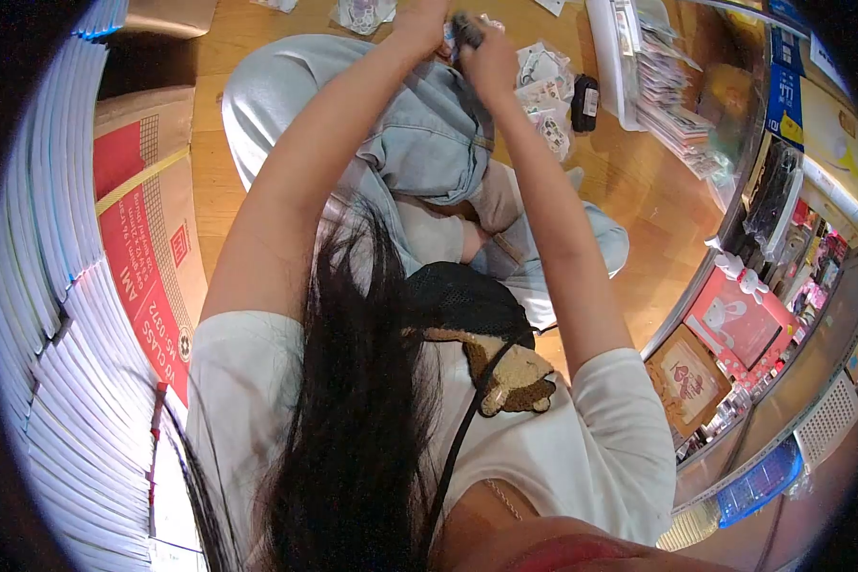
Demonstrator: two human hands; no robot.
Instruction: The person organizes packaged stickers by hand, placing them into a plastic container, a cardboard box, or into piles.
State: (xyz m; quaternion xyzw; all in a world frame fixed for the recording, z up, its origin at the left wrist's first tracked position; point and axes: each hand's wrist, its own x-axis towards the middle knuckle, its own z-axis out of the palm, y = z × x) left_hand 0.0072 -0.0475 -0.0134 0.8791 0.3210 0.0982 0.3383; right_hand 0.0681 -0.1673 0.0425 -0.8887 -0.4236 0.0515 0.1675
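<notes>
Both my hands are together at the top of the view, above my crossed legs in light blue jeans [429, 143]. My right hand [491, 62] is closed around a small dark grey object [467, 30] whose kind I cannot make out. Close beside it, my left hand [422, 27] has its fingers bent inward; a small bluish-white bit shows between the hands, too small to name. Just right of my right hand, clear packets with printed pieces [545, 86] lie on the wooden floor. A small black item with a white label [586, 103] lies beside them.
A clear bin of packets and cards [653, 86] stands at upper right. Shelves with a pink bunny box [739, 319] and a blue basket [758, 481] line the right. Stacked paper [76, 353] and a red-printed carton [148, 238] stand at left. Another packet [362, 14] lies ahead.
</notes>
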